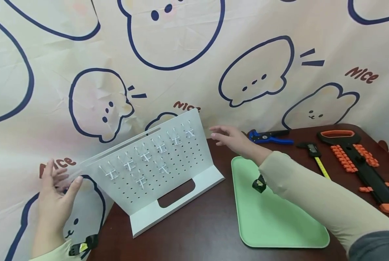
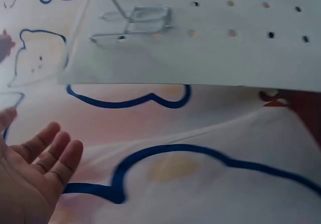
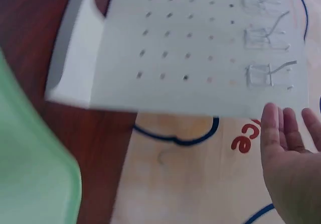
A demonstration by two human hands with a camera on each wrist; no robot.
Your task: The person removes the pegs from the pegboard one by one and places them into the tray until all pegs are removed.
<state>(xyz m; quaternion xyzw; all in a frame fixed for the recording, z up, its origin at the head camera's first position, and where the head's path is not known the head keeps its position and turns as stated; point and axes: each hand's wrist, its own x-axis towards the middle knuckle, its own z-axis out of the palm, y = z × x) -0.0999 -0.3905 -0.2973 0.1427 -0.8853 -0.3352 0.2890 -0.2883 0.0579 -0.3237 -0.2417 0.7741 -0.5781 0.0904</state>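
Observation:
A white metal pegboard stand [image 1: 148,223] leans back on the dark table, its lower lip facing me with a rounded slot cut through. Several wire hooks [image 1: 145,156] hang from its holes, most along the upper part and a couple lower down. Off the board's left edge, my left hand [image 1: 52,203] hovers with relaxed, spread fingers and holds nothing; the left wrist view shows its palm [image 2: 35,179] apart from the board. My right hand [image 1: 233,141] is raised just beyond the right edge, fingers extended. In the right wrist view its fingertips [image 3: 271,116] are close to the board's edge; contact cannot be told.
On the right lies a light green tray [image 1: 279,224], partly under my right forearm. Behind it rests a blue-handled plier-like tool [image 1: 269,139]. Further right are a black gauge with a yellow strip [image 1: 313,150] and a black-and-orange rack [image 1: 361,166]. A patterned cloth [image 1: 181,43] hangs behind.

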